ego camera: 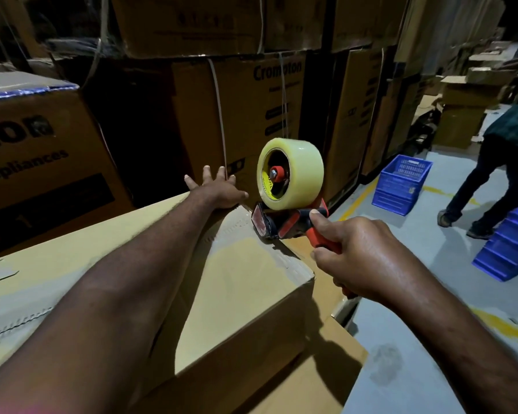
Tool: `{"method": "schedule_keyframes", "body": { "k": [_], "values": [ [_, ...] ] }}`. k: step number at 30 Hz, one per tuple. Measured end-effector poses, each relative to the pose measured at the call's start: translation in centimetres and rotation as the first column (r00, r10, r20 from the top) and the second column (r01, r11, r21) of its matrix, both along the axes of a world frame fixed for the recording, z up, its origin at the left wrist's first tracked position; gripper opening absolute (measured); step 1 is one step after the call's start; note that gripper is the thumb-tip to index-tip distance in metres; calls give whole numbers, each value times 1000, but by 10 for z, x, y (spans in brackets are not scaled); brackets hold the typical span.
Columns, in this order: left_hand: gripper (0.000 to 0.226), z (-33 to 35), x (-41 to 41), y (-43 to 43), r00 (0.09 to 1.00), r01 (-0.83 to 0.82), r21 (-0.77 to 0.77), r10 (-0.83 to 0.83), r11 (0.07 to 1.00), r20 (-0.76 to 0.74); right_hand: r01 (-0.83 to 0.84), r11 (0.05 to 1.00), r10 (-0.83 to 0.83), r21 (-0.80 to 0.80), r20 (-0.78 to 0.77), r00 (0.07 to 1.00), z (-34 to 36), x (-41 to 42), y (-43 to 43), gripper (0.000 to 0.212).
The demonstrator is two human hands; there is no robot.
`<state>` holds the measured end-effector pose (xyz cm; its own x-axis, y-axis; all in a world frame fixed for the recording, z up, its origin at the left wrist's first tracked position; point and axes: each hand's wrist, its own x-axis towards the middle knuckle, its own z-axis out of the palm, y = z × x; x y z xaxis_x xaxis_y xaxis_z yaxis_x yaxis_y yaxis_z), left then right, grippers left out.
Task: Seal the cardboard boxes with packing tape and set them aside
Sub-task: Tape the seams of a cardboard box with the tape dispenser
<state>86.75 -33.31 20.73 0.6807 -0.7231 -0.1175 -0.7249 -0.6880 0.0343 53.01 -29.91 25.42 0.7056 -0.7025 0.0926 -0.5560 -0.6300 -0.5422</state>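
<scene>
Mid-taping: right hand (362, 258) grips the tape dispenser (290, 201) handle, nose on the cardboard box (245, 282) top. Left hand (219, 189) lies flat, fingers spread, bracing the far edge — holds nothing. Next, probably — pull toward the near edge, keep pressure down.

- Tall stacks of printed brown cartons (237, 115) line the back, some bound with pale straps (219, 109).
- A blue plastic crate (401, 183) sits on the grey floor (431, 279), beside a yellow line (356, 201).
- More blue crates (515, 249) lie tipped at the right edge.
- A person (497, 162) in a dark checked shirt and dark trousers bends forward just behind them.
- Plain open boxes (461, 115) are piled in the far corner.
</scene>
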Motion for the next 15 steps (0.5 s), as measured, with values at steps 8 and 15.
{"method": "schedule_keyframes", "body": {
  "k": [8, 15],
  "values": [
    [98, -17, -21, 0, 948, 283, 25, -276, 959, -157, 14, 998, -16, 66, 31, 999, 0, 2, -1, 62],
    [67, -9, -38, 3, 928, 373, 83, -370, 924, -48, 32, 995, -33, 90, 20, 999, -4, -11, 1, 62]
  ]
}}
